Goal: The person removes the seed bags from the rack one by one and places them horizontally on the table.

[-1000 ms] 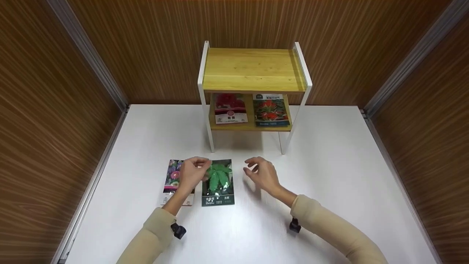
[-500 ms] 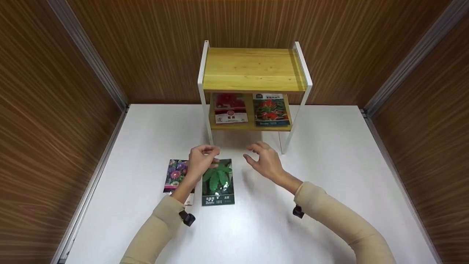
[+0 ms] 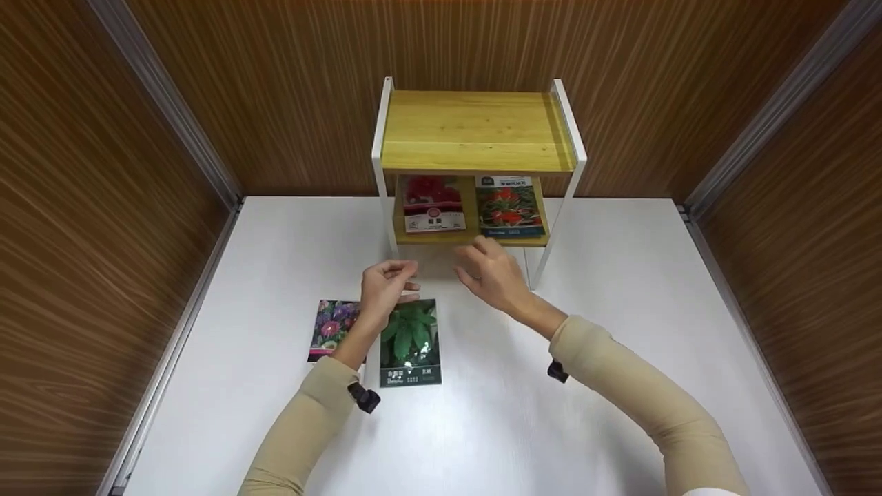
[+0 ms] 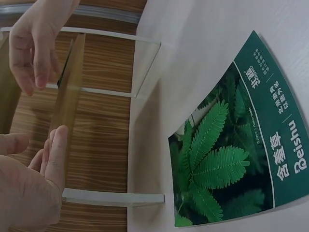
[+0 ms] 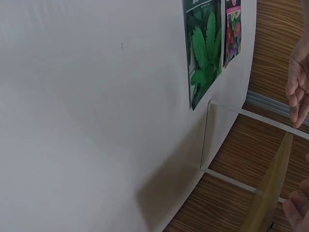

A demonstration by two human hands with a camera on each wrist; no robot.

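Both hands are in the air in front of the shelf rack, with nothing in them. The left hand point(image 3: 384, 291), fingers loosely bent, is above the far end of a dark green seed packet point(image 3: 411, 344) picturing a fern-like plant. Further right and closer to the rack is the right hand point(image 3: 497, 275), its fingertips overlapping the lower shelf's front edge. A seed packet with mixed flowers point(image 3: 331, 327) lies left of the green one, partly hidden by the left forearm. On the lower shelf point(image 3: 471, 238) lie a red-flower packet point(image 3: 434, 207) and an orange-flower packet point(image 3: 511, 208).
The small rack has a yellow wooden top shelf point(image 3: 475, 127) and white side frames point(image 3: 569, 131). It stands on a white table point(image 3: 620, 289) near the back wood-grain wall point(image 3: 275, 124). More wood-grain panels rise on the left and right.
Both hands have moved forward toward the rack, the left one also slightly right, uncovering more of the green packet. The packets have stayed in place.
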